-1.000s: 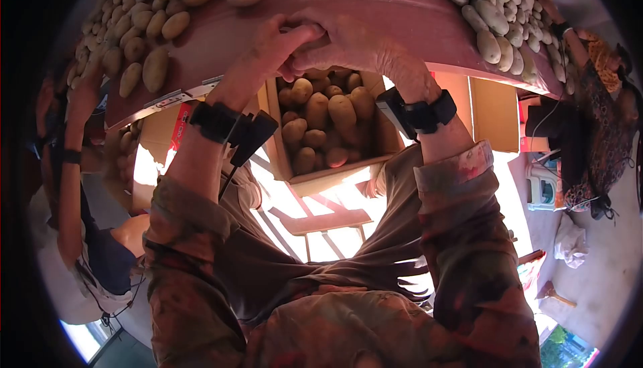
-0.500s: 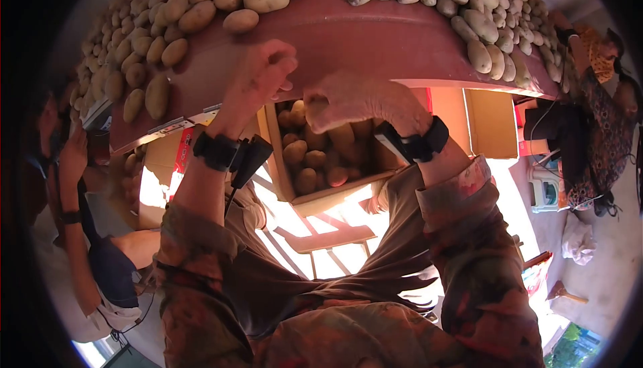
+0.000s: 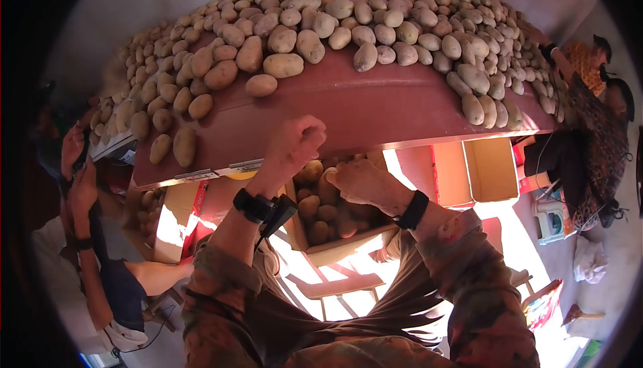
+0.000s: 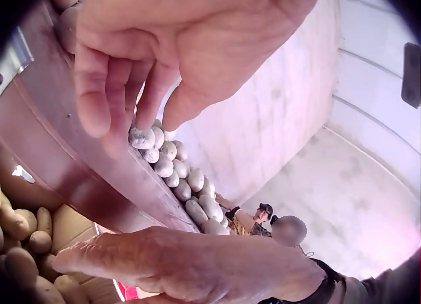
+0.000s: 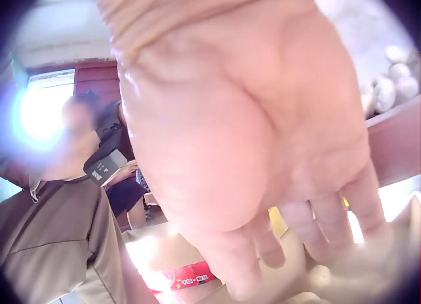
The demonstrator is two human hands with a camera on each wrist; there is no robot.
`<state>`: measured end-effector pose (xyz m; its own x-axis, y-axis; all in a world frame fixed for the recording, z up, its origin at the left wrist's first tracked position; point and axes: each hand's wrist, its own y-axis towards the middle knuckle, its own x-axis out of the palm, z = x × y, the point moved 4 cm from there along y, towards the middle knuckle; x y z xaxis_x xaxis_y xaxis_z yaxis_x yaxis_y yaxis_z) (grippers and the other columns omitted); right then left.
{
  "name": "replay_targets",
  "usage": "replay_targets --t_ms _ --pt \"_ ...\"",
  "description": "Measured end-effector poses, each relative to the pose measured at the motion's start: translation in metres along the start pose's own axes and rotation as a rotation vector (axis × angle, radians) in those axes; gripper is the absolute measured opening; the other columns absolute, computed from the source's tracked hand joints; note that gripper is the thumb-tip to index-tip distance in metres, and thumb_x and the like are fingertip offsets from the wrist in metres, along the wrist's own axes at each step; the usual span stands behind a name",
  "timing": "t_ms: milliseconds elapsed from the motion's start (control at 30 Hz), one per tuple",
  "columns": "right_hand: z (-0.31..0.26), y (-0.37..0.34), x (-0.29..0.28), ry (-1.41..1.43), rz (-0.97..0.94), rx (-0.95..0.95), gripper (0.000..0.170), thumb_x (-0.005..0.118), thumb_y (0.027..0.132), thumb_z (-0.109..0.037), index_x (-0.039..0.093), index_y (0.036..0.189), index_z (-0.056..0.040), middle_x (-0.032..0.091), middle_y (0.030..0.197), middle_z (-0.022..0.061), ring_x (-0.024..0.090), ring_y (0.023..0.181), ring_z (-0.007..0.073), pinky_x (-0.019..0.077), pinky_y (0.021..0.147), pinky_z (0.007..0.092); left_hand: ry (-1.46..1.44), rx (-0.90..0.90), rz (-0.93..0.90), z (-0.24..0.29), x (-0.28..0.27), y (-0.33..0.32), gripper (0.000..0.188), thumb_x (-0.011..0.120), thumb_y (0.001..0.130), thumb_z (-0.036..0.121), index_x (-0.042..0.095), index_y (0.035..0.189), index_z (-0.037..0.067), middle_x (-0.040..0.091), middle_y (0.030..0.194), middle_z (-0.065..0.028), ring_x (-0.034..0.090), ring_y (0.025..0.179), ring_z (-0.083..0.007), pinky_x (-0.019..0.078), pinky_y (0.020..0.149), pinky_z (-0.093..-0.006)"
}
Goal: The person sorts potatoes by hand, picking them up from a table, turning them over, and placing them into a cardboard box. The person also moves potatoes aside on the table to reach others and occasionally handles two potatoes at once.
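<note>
My left hand (image 3: 292,147) hovers by the front edge of the red-brown table (image 3: 362,110). Its fingers bend loosely, and the left wrist view shows nothing in them. Lower and to the right, my right hand (image 3: 372,184) is over a cardboard box (image 3: 335,255) of potatoes (image 3: 327,211). From the right wrist its bare palm (image 5: 263,133) shows, with fingers extended down and nothing held. The two hands are apart. Ahead of them, a wide heap of potatoes (image 3: 281,40) covers the far part of the table, with a few loose ones near the left edge.
To the right stands another cardboard box (image 3: 491,170), flaps up. At left is a box with red print (image 3: 179,224) beside more potatoes (image 3: 149,217). A person's arm (image 3: 84,194) shows at left, and people (image 3: 589,127) sit at right. A low wooden bench (image 3: 341,286) lies below the potato box.
My hands were together over the box a second ago and have since separated. The right hand dropped lower over the potatoes. The view has tilted up, showing more of the heap.
</note>
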<state>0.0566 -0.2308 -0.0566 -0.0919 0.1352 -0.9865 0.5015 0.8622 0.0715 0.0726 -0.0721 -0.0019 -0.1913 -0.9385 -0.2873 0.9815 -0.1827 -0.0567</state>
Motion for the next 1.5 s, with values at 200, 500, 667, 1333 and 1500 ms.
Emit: replay_targets --t_ms 200,500,667,1333,1500 --pt "-0.002 0.003 -0.007 0.070 -0.154 0.036 0.023 0.069 0.078 -0.015 0.059 0.094 -0.0023 0.065 0.084 0.0160 0.067 0.082 0.0349 0.0542 0.074 0.0446 0.163 0.063 0.007 -0.002 0.003 0.002 0.024 0.061 0.092 0.023 0.063 0.104 0.002 0.061 0.082 -0.0021 0.064 0.068 -0.0093 0.0451 0.051 -0.0215" --pt "0.012 0.021 -0.005 0.167 -0.277 0.184 0.020 0.060 0.077 -0.008 0.064 0.094 -0.0007 0.067 0.093 0.0184 0.067 0.090 0.0351 0.0520 0.079 0.0463 0.207 0.106 -0.031 -0.001 0.002 0.001 0.024 0.059 0.092 0.022 0.063 0.103 0.001 0.061 0.074 -0.0021 0.063 0.066 -0.0094 0.0469 0.054 -0.0236" --pt "0.007 0.023 -0.018 0.183 -0.137 0.123 0.024 0.064 0.078 -0.014 0.063 0.100 -0.0034 0.068 0.093 0.0166 0.067 0.090 0.0337 0.0521 0.079 0.0455 0.241 0.068 -0.005 0.008 -0.003 -0.005 0.025 0.058 0.093 0.022 0.063 0.105 0.001 0.061 0.077 -0.0019 0.064 0.068 -0.0096 0.0479 0.057 -0.0233" --pt "0.009 0.028 -0.032 0.188 -0.100 0.105 0.027 0.066 0.082 -0.020 0.062 0.106 -0.0074 0.068 0.087 0.0154 0.067 0.088 0.0345 0.0521 0.077 0.0460 -1.078 -0.006 0.208 -0.013 -0.031 0.037 0.021 0.060 0.096 0.020 0.062 0.112 0.006 0.066 0.092 -0.0036 0.060 0.080 -0.0133 0.0501 0.071 -0.0286" --pt "0.009 0.025 -0.033 0.172 -0.136 0.129 0.027 0.069 0.081 -0.021 0.062 0.103 -0.0060 0.068 0.086 0.0162 0.067 0.087 0.0348 0.0521 0.077 0.0462 -1.018 -0.027 0.226 -0.010 -0.021 0.041 0.024 0.060 0.096 0.022 0.061 0.113 0.006 0.065 0.092 -0.0038 0.060 0.078 -0.0132 0.0502 0.070 -0.0284"
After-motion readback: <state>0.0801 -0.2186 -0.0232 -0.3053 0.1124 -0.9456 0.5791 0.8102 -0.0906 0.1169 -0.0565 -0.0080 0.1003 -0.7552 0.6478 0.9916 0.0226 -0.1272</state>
